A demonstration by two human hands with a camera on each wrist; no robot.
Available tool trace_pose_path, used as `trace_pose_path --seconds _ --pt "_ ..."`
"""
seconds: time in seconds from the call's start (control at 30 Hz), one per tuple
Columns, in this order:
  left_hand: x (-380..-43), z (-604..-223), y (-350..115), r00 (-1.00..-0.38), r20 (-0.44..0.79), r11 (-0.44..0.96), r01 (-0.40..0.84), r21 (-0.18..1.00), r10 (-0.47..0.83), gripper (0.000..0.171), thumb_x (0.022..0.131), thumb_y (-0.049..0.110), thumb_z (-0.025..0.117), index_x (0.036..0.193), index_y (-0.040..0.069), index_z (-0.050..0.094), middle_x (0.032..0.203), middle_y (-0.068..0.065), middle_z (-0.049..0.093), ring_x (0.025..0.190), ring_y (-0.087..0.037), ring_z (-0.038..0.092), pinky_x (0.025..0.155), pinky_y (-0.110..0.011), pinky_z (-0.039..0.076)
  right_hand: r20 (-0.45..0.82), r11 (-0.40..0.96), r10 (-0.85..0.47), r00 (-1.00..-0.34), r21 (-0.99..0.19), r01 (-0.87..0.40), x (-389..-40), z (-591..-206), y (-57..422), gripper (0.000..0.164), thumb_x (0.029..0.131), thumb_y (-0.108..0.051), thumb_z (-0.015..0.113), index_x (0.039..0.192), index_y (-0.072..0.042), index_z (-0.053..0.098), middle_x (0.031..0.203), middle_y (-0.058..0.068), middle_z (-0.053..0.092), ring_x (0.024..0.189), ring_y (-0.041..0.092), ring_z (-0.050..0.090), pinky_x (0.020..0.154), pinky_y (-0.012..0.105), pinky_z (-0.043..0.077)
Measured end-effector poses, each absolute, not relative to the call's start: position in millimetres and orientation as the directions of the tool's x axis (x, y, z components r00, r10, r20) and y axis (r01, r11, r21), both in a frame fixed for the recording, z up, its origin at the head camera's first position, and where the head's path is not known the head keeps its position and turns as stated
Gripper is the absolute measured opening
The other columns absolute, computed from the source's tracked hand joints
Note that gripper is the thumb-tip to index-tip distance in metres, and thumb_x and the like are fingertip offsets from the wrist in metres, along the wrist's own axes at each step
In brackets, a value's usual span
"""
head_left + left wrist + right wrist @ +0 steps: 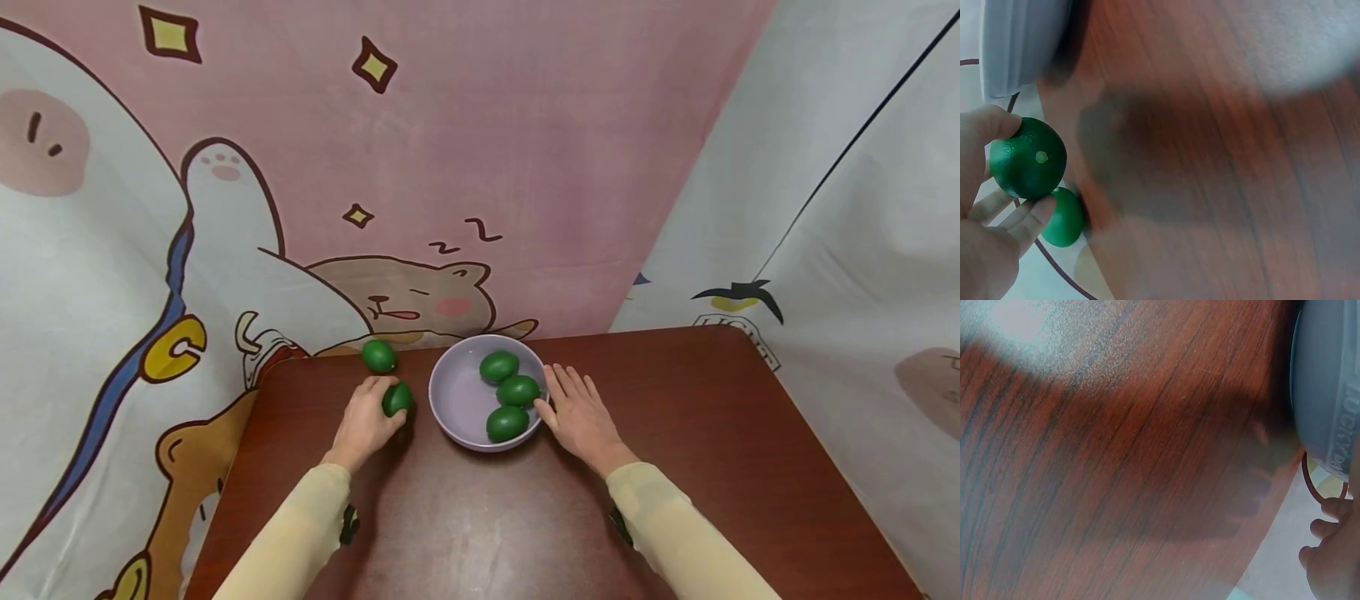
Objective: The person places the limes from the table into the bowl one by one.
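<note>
My left hand (363, 423) holds a green lime (398, 398) between thumb and fingers, left of a light purple bowl (459, 400). In the left wrist view, this lime (1025, 159) shows a pale stem spot, and its shadow falls on the tabletop. Behind the hand, a second lime (379, 356) lies near the table's far edge. Inside the bowl, toward its right side, sit three limes (519, 392). My right hand (579, 412) has its fingers extended at the bowl's right rim, with the thumb against it. The right wrist view catches the bowl's outer wall (1322, 381).
Everything stands on a dark reddish-brown wooden table (480, 517). Behind it hangs a pink and white cloth (525, 167) printed with cartoon animals, close to the table's far edge. A pale curtain (862, 250) is on the right.
</note>
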State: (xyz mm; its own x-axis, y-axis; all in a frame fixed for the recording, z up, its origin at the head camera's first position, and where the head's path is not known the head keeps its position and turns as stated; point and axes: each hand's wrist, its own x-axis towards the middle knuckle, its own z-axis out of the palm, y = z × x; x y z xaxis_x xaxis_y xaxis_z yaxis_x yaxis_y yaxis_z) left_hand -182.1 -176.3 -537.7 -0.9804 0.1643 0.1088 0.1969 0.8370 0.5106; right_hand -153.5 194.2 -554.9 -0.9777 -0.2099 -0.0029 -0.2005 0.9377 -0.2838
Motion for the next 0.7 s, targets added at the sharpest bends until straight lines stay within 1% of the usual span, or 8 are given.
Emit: trace_pose_path --seconds 0.23,0.43,0.7 --pt "-184.2 -531.8 -170.7 -0.978 0.142 0.824 0.207 0.527 0.155 0.053 0.082 0.017 0.083 0.13 0.006 0.064 0.131 -0.018 0.06 0.11 -0.037 0.061 0.087 -0.056 0.055 -0.011 0.939 -0.207 -0.978 -0.283 -0.196 -154.1 -554.7 194.0 0.071 0.108 -0.047 0.043 0.163 -0.005 0.027 0.166 0.02 0.032 0.155 0.039 0.027 0.126 0.056 0.016" --pt "-184.5 -523.3 -166.0 -0.978 0.145 0.819 0.207 0.535 0.152 0.054 0.082 0.017 0.083 0.131 0.006 0.064 0.131 -0.02 0.06 0.111 -0.039 0.061 0.088 -0.056 0.055 -0.01 0.937 -0.209 -0.978 -0.288 -0.197 -154.5 -555.3 193.4 0.071 0.109 -0.047 0.043 0.164 -0.005 0.026 0.166 0.02 0.032 0.154 0.04 0.027 0.126 0.056 0.015" --pt "-182.9 -511.9 -157.4 -0.973 0.177 0.803 0.225 0.551 0.151 0.053 0.082 0.018 0.083 0.131 0.008 0.065 0.133 -0.017 0.059 0.113 -0.038 0.061 0.087 -0.054 0.056 -0.016 0.938 -0.211 -0.977 -0.284 -0.198 -154.6 -556.6 194.9 0.072 0.109 -0.048 0.041 0.164 -0.005 0.025 0.166 0.02 0.031 0.155 0.04 0.025 0.125 0.057 0.017"
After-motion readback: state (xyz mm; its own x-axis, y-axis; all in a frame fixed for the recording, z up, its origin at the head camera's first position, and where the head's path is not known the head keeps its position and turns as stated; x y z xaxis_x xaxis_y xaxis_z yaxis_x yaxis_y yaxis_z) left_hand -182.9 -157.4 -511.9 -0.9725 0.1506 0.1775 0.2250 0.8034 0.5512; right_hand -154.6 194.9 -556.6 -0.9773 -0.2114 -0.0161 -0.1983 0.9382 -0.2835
